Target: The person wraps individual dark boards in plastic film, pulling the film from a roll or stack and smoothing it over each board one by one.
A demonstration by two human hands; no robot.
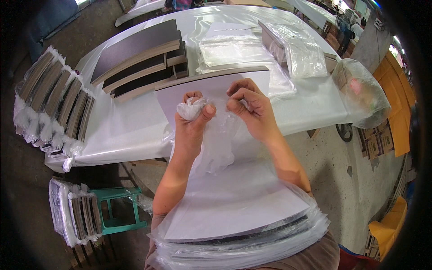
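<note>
Plastic film (pixel 215 150): at the centre, hanging from its bunched top; its lower end is hard to make out.
Left hand (pixel 194 123): at ten o'clock, thumb and curled fingers squeeze the film; some fingers are hidden.
Right hand (pixel 253 105): at two o'clock, fingers bent; whether it pinches film, I cannot tell.
White board (pixel 211 87): at twelve o'clock, behind both hands, partly covered.
Lap stack (pixel 238 207): at six o'clock, blurred by its wrapping.
</note>
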